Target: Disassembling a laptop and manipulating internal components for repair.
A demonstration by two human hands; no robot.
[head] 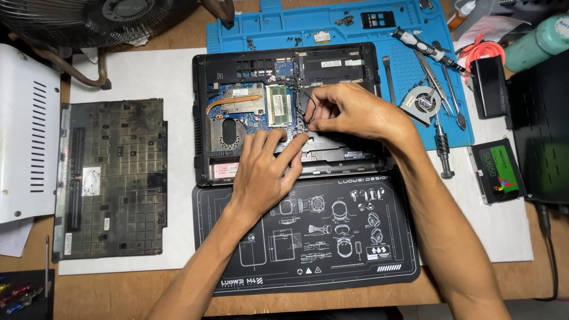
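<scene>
1. A thin black cable [303, 109] loops above the opened laptop's [284, 112] motherboard, beside the memory module [278, 105].
2. The right hand [349, 112] pinches that cable between thumb and fingers.
3. The left hand [267, 169] lies open, fingers spread flat on the laptop's lower edge.
4. The laptop rests partly on a black mat [308, 237]; its removed bottom cover [109, 178] lies left on the desk [118, 296], and a loose fan [419, 104] lies to the right.

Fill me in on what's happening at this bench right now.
A person is working inside an opened laptop with its bottom cover lying off to the side. The left hand rests on the laptop's lower edge, fingers pressed by the board. The right hand pinches thin black wires beside the memory module. A removed fan sits on the blue mat.
</scene>
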